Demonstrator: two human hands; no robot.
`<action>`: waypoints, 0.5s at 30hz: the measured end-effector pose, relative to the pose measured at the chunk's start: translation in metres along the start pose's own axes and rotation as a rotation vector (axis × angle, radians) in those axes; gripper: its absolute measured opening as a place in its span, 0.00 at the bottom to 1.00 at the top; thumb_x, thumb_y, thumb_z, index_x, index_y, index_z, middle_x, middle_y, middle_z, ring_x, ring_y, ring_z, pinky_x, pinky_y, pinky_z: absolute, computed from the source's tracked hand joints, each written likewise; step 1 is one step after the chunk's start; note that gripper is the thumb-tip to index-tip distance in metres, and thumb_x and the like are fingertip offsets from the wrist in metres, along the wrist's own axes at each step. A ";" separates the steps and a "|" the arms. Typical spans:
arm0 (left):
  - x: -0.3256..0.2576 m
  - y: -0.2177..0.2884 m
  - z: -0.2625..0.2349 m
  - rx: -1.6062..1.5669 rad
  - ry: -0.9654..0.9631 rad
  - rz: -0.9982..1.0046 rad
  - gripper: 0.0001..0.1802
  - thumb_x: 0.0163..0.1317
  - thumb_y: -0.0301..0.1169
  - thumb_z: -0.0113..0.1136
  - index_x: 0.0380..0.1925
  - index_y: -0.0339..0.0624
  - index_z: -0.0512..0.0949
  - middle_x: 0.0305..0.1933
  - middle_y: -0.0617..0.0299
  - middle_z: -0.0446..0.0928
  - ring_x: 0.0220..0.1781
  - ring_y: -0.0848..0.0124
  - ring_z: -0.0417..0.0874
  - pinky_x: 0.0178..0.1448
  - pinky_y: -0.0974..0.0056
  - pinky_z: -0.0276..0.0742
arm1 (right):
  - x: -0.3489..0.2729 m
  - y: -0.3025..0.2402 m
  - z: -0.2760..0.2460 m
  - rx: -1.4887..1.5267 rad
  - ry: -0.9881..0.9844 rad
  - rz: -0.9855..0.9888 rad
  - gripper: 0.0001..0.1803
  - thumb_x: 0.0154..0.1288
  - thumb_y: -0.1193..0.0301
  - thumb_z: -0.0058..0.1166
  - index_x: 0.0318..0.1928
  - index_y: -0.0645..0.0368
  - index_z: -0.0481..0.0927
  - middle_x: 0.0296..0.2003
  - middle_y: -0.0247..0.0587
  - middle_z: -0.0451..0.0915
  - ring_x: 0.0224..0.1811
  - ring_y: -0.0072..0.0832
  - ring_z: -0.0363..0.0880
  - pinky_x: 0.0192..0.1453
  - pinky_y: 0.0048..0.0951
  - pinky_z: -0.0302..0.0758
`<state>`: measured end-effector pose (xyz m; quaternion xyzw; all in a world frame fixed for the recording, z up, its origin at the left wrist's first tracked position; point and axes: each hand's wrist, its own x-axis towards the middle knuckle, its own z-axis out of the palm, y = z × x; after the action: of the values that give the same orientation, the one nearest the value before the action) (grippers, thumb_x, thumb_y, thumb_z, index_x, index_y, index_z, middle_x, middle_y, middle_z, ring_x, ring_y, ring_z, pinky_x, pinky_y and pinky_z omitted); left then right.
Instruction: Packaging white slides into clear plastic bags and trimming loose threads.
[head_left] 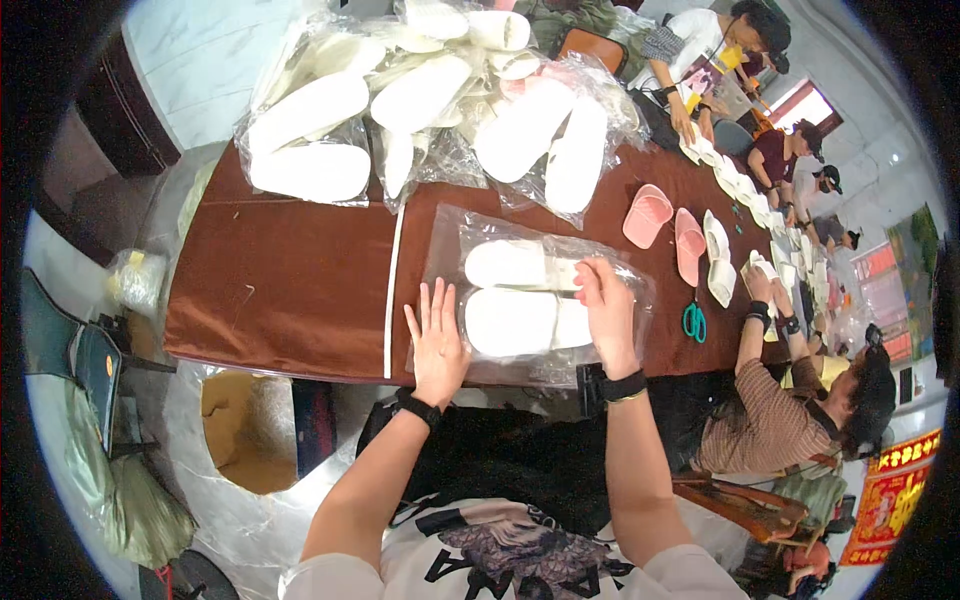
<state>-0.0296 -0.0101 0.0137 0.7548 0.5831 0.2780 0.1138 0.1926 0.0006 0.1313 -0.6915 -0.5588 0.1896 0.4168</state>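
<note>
Now, white slippers [510, 322]: two lie side by side on the table, right between the two hands. I can't tell if they are fully inside the bag.
Long way: they point left to right, straight across the person's front, with round ends to the left.
Clear bag [450, 235]: it spreads out past the slippers on the left and right.
Right hand [610, 308]: it is the nearer one, over the slippers' right ends. Its fingers are bent close together; I can't tell if they pinch anything.
Left hand [438, 338]: it is wide, fingers spread, just beside the round ends, holding nothing.
Brown cloth [290, 280]: it covers the table under the bag.
Green scissors [694, 321]: they lie to the right of the right hand.
Pink slippers [690, 250]: two sit farther back, past the scissors.
Slipper heap [420, 95]: white ones in clear bags, at the far side.
</note>
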 end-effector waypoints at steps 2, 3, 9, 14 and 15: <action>-0.002 -0.015 0.002 -0.161 0.071 0.010 0.31 0.65 0.25 0.51 0.68 0.42 0.59 0.74 0.51 0.55 0.78 0.52 0.48 0.78 0.43 0.39 | -0.003 0.027 0.007 0.012 0.087 0.051 0.10 0.71 0.68 0.49 0.41 0.63 0.76 0.30 0.47 0.80 0.31 0.35 0.80 0.39 0.33 0.74; -0.003 -0.017 0.003 -0.331 0.136 0.016 0.29 0.65 0.21 0.49 0.67 0.42 0.61 0.72 0.50 0.59 0.77 0.52 0.52 0.78 0.45 0.41 | -0.006 0.046 0.002 -0.066 0.223 -0.045 0.09 0.70 0.70 0.49 0.41 0.63 0.77 0.31 0.47 0.80 0.34 0.36 0.80 0.41 0.33 0.74; -0.006 -0.014 -0.003 -0.474 0.120 -0.033 0.19 0.67 0.24 0.51 0.58 0.40 0.69 0.61 0.51 0.71 0.70 0.54 0.65 0.77 0.44 0.44 | -0.034 0.102 -0.032 -0.176 0.250 0.076 0.08 0.65 0.73 0.51 0.42 0.61 0.78 0.37 0.48 0.81 0.39 0.39 0.81 0.44 0.34 0.75; -0.005 -0.012 0.012 -0.263 0.125 0.044 0.16 0.68 0.26 0.50 0.55 0.40 0.71 0.57 0.53 0.73 0.68 0.55 0.68 0.77 0.43 0.44 | -0.026 0.107 -0.046 -0.269 0.163 0.016 0.12 0.67 0.67 0.51 0.47 0.60 0.78 0.43 0.51 0.80 0.45 0.44 0.80 0.47 0.38 0.74; -0.004 -0.012 0.012 -0.257 0.126 0.028 0.16 0.68 0.25 0.50 0.56 0.40 0.71 0.57 0.53 0.74 0.68 0.55 0.68 0.77 0.43 0.44 | -0.022 0.103 -0.050 -0.330 0.342 -0.098 0.15 0.67 0.65 0.51 0.49 0.60 0.78 0.45 0.51 0.80 0.46 0.46 0.79 0.49 0.40 0.74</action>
<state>-0.0335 -0.0086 -0.0033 0.7232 0.5381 0.3988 0.1686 0.2856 -0.0407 0.0751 -0.7443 -0.5363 -0.0444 0.3955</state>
